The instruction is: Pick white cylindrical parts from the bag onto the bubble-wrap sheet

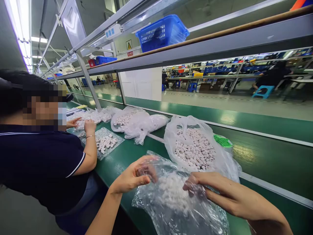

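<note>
The left hand (133, 176) and the right hand (220, 192) each pinch the top of a clear bag (178, 205) of small white bits. The bag lies on the green table (269, 163), at its near edge. Just behind it sits a bigger open bag (195, 147). A co-worker (44, 156) sits to the left.

Near table (269, 163) edge is taken: clear bag (171, 202) of white parts lies under both hands, left hand (129, 178) and right hand (227, 195) gripping its top. Just behind, touching it, an open sack (195, 147) of parts blocks reach forward. Green lid (223, 141) sits just beside the sack. Right of the sack the table is bare to the far rail. Left is crowded: more bags (137, 122), a co-worker's arm (89, 147). Overhead shelf (220, 45) with blue basket (162, 32) caps upward room.
</note>
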Available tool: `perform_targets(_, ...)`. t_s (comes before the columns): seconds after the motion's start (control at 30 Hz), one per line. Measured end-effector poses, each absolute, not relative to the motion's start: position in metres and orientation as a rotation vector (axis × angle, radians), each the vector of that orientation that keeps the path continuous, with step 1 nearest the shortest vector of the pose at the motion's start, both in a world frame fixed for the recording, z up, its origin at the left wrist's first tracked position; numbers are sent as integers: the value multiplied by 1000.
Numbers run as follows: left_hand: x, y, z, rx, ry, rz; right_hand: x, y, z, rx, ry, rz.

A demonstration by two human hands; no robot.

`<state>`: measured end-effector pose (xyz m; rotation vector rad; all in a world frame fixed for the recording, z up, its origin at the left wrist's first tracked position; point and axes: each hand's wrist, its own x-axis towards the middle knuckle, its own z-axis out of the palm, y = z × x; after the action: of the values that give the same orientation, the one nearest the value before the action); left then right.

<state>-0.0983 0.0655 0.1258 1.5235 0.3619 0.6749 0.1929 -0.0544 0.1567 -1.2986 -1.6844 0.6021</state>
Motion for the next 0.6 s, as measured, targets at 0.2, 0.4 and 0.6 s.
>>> perform_targets(0.2,-100,64,110,1402,561,874,188,-44,166,-1307,-1709,720)
perform_targets(0.4,-102,66,103,1263,596,1119,187,-41,169,-1483,-1945,752)
perform_targets(0.6,-119,71,104,1065,621,1355,211,-37,172,-1454,-1735,703)
